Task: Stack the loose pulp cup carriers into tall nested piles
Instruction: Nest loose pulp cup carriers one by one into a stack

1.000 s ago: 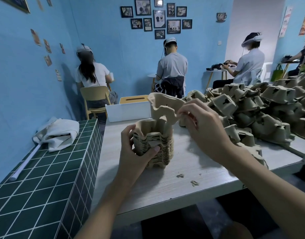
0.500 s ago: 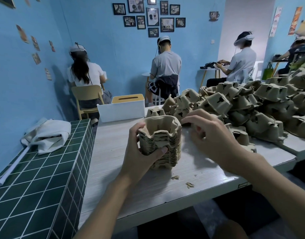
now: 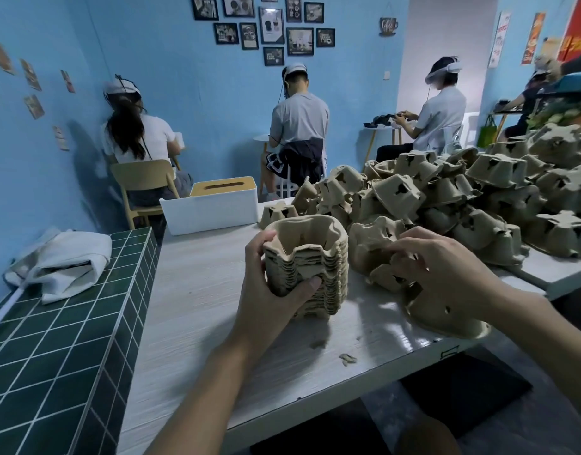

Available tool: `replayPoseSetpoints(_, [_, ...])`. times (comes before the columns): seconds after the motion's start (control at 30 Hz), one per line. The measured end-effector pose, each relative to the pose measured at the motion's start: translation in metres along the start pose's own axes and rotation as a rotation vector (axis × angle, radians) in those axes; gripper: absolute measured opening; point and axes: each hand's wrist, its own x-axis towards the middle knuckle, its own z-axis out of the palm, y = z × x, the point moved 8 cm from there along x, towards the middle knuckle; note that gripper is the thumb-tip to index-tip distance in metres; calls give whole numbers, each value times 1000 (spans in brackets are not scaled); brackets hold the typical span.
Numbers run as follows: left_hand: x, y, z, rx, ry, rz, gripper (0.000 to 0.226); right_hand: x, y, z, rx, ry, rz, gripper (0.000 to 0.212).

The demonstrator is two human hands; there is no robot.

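Head view: a stack (image 3: 310,267) of nested pulp carriers stands at the centre of the table (image 3: 200,290). Each carrier sits inside the one below. Its long axis is upright and the open cups of the top one point up. The left hand (image 3: 269,290) grips it from 8 o'clock, thumb pressed across the near face and fingers hooked over the far rim. At 3 o'clock of the stack, the right hand (image 3: 446,274) curls its fingers round the edge of a loose carrier (image 3: 374,244), which is tipped on its side with its hollow toward the stack. From 1 to 3 o'clock lies a heap (image 3: 479,198) of carriers, most bottom-up. A white box (image 3: 210,211) with a slotted tan lid stands at 11 o'clock; its contents are hidden. Scraps (image 3: 347,357) lie at 5 o'clock. A cloth (image 3: 59,261) lies on the tiled counter (image 3: 69,339) at 9 o'clock.
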Motion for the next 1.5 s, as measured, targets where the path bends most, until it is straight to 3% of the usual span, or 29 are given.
replayPoseSetpoints(0.13, [-1,0,-2,-6,5,-6,77,2,-3,-7,101,68,-23,11])
replayPoseSetpoints(0.4, [-1,-3,-1,-30,13,-12,75,-2,-5,-36,353,190,-12,22])
replayPoseSetpoints(0.63, [-1,-1,-1,-36,27,8,74,-9,-7,-71,655,462,19,20])
replayPoseSetpoints(0.83, [-2,0,-3,-52,39,15,75,-12,-21,-84,733,619,-69,15])
replayPoseSetpoints(1.13, [0,0,-3,-25,30,31,82,19,-77,-61,760,540,-204,25])
replayPoseSetpoints(1.33, [0,-5,-5,-42,18,-29,103,33,-103,-33,694,362,-298,18])
replayPoseSetpoints(1.5, [-1,-5,-5,-63,2,-33,108,28,-98,-24,631,275,-287,31])
